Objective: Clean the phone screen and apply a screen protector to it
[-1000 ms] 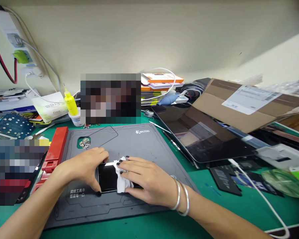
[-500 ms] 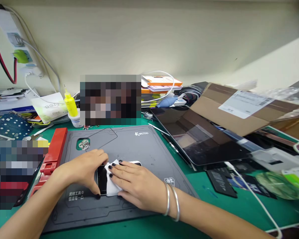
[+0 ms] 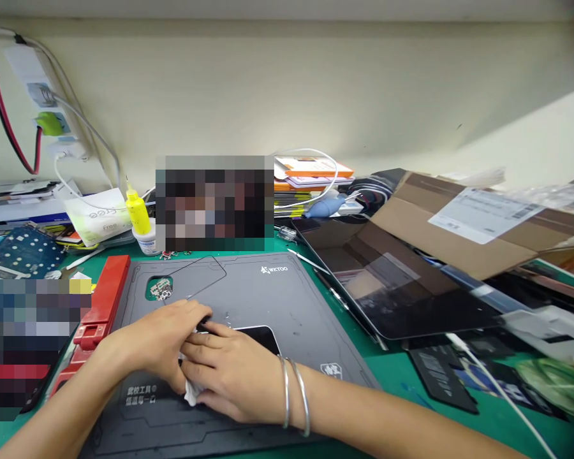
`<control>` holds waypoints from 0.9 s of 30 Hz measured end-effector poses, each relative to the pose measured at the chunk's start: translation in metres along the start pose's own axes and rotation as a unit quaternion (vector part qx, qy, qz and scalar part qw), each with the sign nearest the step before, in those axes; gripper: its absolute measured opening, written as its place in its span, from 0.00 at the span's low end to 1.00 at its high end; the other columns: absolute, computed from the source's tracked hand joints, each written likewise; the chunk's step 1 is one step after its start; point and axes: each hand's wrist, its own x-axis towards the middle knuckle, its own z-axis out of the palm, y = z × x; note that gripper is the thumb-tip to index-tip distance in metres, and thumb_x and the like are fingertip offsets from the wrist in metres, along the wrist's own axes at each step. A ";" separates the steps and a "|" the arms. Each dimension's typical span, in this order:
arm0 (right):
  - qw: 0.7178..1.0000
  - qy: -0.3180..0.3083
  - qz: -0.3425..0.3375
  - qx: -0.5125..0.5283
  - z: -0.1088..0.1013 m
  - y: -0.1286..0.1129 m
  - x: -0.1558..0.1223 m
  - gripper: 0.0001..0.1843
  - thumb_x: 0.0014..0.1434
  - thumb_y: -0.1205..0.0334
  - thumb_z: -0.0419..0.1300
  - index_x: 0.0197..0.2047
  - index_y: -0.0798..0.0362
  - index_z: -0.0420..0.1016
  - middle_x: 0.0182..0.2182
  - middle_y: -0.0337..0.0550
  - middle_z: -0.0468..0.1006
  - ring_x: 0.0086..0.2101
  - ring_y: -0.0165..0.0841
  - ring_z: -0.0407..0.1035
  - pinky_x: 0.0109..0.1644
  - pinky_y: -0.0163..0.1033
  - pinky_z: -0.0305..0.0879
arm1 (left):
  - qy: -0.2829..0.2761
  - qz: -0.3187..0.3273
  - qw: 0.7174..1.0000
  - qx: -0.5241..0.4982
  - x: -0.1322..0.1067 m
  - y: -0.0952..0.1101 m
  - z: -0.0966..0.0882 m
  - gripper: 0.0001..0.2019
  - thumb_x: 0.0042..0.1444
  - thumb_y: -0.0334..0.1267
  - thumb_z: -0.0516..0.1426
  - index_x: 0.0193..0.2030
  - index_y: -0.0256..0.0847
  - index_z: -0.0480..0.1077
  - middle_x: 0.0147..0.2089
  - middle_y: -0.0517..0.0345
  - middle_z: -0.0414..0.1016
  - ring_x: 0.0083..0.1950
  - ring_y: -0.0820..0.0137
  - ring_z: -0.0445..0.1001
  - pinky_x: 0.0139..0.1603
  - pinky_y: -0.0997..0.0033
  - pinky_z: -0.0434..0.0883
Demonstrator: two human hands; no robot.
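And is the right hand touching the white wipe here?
Touching: the head view shows the white wipe bunched directly beneath the right hand, its crumpled edge poking out against the fingers.

Lettering on a grey mat (image 3: 287, 306) and a white-and-green packet (image 3: 98, 218).
The mat reads "WKTOO" at its far right and "武校工具" at near left; the packet says "Free". Print on the cardboard box (image 3: 404, 207)'s white label (image 3: 483, 215) is too small to read.
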 end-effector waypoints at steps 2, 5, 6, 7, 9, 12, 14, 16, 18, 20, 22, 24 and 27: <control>1.000 0.004 0.005 -0.002 0.001 0.001 0.000 0.17 0.69 0.54 0.54 0.53 0.56 0.72 0.56 0.48 0.76 0.60 0.39 0.63 0.67 0.48 0.53 | -0.005 0.000 1.000 0.000 0.000 0.001 0.000 0.50 0.29 0.42 0.71 0.63 0.42 0.58 0.60 0.46 0.70 0.60 0.49 0.69 0.61 0.53 0.68; 1.000 0.009 0.012 -0.003 0.000 0.000 0.000 0.16 0.68 0.54 0.55 0.51 0.55 0.72 0.56 0.49 0.75 0.59 0.39 0.64 0.64 0.46 0.55 | -0.010 -0.004 1.000 0.000 -0.001 0.002 -0.001 0.52 0.29 0.41 0.71 0.65 0.41 0.57 0.61 0.46 0.70 0.62 0.48 0.68 0.63 0.51 0.67; 1.000 0.010 0.014 -0.003 0.000 0.000 0.000 0.16 0.68 0.53 0.55 0.51 0.54 0.72 0.56 0.49 0.74 0.58 0.39 0.64 0.64 0.46 0.55 | -0.010 -0.006 1.000 0.002 -0.001 0.002 -0.001 0.53 0.29 0.42 0.71 0.66 0.41 0.57 0.61 0.46 0.70 0.62 0.48 0.68 0.63 0.51 0.67; 1.000 0.012 0.015 -0.002 -0.001 -0.001 0.000 0.15 0.67 0.53 0.56 0.51 0.54 0.72 0.56 0.48 0.74 0.58 0.39 0.64 0.63 0.45 0.56 | -0.011 -0.009 1.000 0.005 -0.002 0.002 -0.001 0.53 0.30 0.42 0.71 0.66 0.42 0.56 0.61 0.46 0.70 0.62 0.48 0.68 0.64 0.50 0.67; 1.000 0.016 0.019 -0.001 -0.001 -0.001 0.000 0.15 0.67 0.53 0.56 0.51 0.54 0.72 0.54 0.47 0.74 0.57 0.39 0.65 0.62 0.45 0.57 | -0.012 -0.017 1.000 0.010 -0.002 0.002 -0.001 0.54 0.30 0.44 0.72 0.68 0.42 0.56 0.63 0.45 0.69 0.64 0.47 0.67 0.66 0.50 0.65; 1.000 0.011 0.025 0.000 -0.002 -0.002 0.000 0.14 0.67 0.53 0.55 0.50 0.53 0.72 0.52 0.46 0.75 0.54 0.39 0.66 0.57 0.44 0.60 | -0.019 -0.028 0.999 0.015 -0.003 0.002 -0.001 0.56 0.31 0.46 0.72 0.69 0.42 0.54 0.67 0.42 0.65 0.68 0.44 0.62 0.68 0.48 0.62; 0.999 0.006 0.032 0.002 -0.005 -0.001 -0.002 0.14 0.67 0.53 0.56 0.50 0.52 0.72 0.50 0.46 0.75 0.52 0.40 0.67 0.54 0.44 0.62 | -0.025 -0.034 0.999 0.015 -0.003 0.003 -0.001 0.56 0.31 0.46 0.71 0.70 0.42 0.53 0.69 0.41 0.62 0.70 0.42 0.60 0.69 0.45 0.61; 0.999 0.000 0.038 0.004 -0.007 -0.001 -0.003 0.15 0.66 0.53 0.58 0.50 0.52 0.72 0.50 0.47 0.75 0.51 0.40 0.68 0.52 0.44 0.63 | -0.029 -0.041 0.999 0.014 -0.003 0.003 -0.001 0.56 0.32 0.44 0.71 0.70 0.42 0.53 0.69 0.41 0.62 0.71 0.43 0.58 0.69 0.45 0.60; 0.999 -0.006 0.041 0.009 -0.008 0.000 -0.004 0.15 0.66 0.53 0.58 0.51 0.52 0.72 0.51 0.47 0.75 0.51 0.40 0.68 0.53 0.44 0.62 | -0.032 -0.045 0.998 0.013 -0.002 0.004 -0.002 0.56 0.32 0.40 0.71 0.70 0.41 0.53 0.69 0.41 0.62 0.71 0.44 0.58 0.70 0.46 0.60; 0.999 -0.013 0.033 0.019 -0.008 0.000 -0.003 0.14 0.66 0.55 0.57 0.51 0.52 0.72 0.52 0.47 0.75 0.54 0.39 0.67 0.58 0.45 0.60 | -0.031 -0.042 0.999 0.015 -0.001 0.004 -0.002 0.56 0.30 0.40 0.71 0.70 0.41 0.53 0.68 0.41 0.63 0.71 0.44 0.58 0.69 0.48 0.62; 0.999 -0.018 0.012 0.030 -0.007 -0.001 -0.001 0.14 0.68 0.58 0.55 0.52 0.53 0.72 0.54 0.46 0.76 0.58 0.37 0.64 0.63 0.45 0.55 | -0.027 -0.038 0.999 0.022 0.000 0.004 -0.002 0.56 0.29 0.41 0.71 0.70 0.42 0.54 0.69 0.41 0.62 0.70 0.42 0.59 0.68 0.47 0.63; 0.999 -0.018 -0.007 0.031 -0.006 -0.003 0.000 0.14 0.69 0.61 0.51 0.53 0.55 0.72 0.55 0.45 0.76 0.60 0.36 0.62 0.67 0.46 0.50 | -0.031 -0.041 0.998 0.029 0.000 0.005 -0.002 0.57 0.29 0.44 0.71 0.70 0.42 0.54 0.69 0.40 0.62 0.70 0.41 0.59 0.67 0.47 0.64; 1.000 -0.018 -0.017 0.011 -0.008 -0.007 -0.002 0.14 0.69 0.66 0.49 0.52 0.56 0.72 0.55 0.44 0.76 0.58 0.35 0.64 0.68 0.47 0.47 | -0.036 -0.045 0.998 0.031 -0.002 0.005 -0.003 0.60 0.27 0.45 0.71 0.71 0.41 0.53 0.68 0.40 0.62 0.70 0.41 0.59 0.66 0.48 0.65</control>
